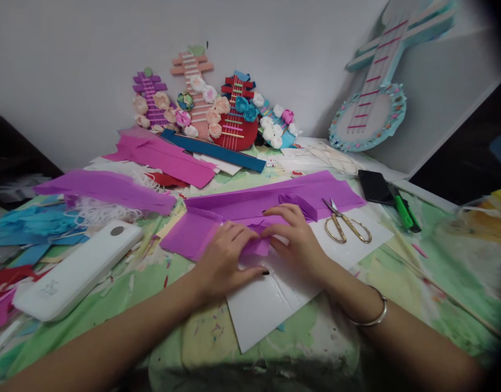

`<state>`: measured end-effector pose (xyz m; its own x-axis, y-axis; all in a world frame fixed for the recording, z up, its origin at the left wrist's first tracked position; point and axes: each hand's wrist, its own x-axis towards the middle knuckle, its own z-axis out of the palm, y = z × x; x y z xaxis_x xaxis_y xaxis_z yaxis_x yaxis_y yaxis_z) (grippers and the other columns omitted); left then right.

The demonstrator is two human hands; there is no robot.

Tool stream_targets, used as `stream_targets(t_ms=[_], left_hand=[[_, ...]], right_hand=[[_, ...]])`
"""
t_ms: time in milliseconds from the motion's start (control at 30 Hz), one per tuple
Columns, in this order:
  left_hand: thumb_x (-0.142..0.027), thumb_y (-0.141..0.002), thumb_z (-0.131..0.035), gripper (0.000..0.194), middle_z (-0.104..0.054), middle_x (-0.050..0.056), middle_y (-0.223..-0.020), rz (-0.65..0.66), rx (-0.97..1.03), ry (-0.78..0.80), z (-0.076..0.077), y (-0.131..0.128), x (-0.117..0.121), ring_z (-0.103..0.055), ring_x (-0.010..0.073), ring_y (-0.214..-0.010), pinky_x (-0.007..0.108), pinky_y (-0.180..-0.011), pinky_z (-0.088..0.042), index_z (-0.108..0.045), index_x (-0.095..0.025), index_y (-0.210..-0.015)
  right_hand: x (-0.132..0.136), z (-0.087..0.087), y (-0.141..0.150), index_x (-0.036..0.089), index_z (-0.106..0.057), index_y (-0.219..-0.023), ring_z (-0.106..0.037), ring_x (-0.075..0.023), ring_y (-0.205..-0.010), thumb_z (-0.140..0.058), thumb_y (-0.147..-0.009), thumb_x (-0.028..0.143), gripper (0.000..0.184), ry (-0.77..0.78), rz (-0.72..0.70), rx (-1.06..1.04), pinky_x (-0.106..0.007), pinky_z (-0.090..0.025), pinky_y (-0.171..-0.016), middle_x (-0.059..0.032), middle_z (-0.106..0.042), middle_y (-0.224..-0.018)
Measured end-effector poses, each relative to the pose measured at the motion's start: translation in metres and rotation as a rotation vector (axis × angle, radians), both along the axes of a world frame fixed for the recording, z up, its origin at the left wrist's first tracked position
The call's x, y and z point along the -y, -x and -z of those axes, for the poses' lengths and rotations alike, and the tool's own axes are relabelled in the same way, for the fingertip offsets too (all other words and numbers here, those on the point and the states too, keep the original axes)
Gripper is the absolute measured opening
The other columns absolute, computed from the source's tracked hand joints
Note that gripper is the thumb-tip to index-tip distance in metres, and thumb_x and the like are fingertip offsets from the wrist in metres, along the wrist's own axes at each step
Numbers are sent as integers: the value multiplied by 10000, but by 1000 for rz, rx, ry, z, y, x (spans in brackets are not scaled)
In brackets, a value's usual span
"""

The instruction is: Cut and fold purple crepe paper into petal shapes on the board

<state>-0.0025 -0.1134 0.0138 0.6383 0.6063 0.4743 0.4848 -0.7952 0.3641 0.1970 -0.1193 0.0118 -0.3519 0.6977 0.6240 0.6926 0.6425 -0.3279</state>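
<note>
Both my hands rest on a strip of purple crepe paper (193, 234) lying over a white sheet of card (267, 305) on the table. My left hand (226, 261) has its fingers curled and pinches a folded bit of the purple paper near its middle. My right hand (295, 239) pinches the same fold from the other side, fingers bent over it. A longer folded stack of purple crepe paper (275, 198) lies just behind my hands. Gold-handled scissors (346, 223) sit to the right of my right hand on the white card.
A white power bank (74, 272) lies at the left. Blue (34, 228), pink (169, 158) and purple paper (103, 188) is scattered behind. Small decorated paper guitars (201, 103) lean on the wall, a large one (373, 103) at right. A black phone (375, 188) and green marker (401, 209) lie right.
</note>
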Motion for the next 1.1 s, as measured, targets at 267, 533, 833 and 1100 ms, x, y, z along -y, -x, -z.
stream_targets(t_ms=[267, 533, 833, 1100], left_hand=[[-118, -856, -513, 131, -640, 67, -857, 20, -34, -80, 6, 11, -12, -513, 215, -871, 399, -822, -426, -637, -161, -847], [-43, -780, -527, 161, -627, 56, -806, 58, -3, -17, 6, 10, -9, -534, 191, -799, 317, -715, -442, -643, -151, -812], [-121, -874, -551, 173, -668, 53, -895, 359, -1, 243, -3, 23, -22, -582, 161, -874, 284, -774, -446, -710, -184, -904], [-123, -886, -495, 173, -652, 42, -849, 247, -19, 316, -2, 13, -21, -554, 172, -847, 281, -746, -413, -661, -169, -873]], right_hand=[[-12, 0, -20, 232, -736, -846, -475, -271, -1117, -676, -738, 88, 190, 170, -4, -94, -513, -373, -949, -71, -618, -1155], [1, -19, -16, 172, -706, -770, -532, -196, -884, -614, -778, 49, 153, 232, -326, 149, -371, -424, -815, -60, -675, -855], [-1, -23, -26, 136, -724, -865, -606, -155, -823, -502, -839, 9, 257, 425, -405, 151, -300, -483, -756, -79, -688, -865], [3, -19, -14, 156, -700, -974, -603, -152, -800, -518, -819, 2, 284, 465, -297, 131, -281, -460, -736, -53, -688, -868]])
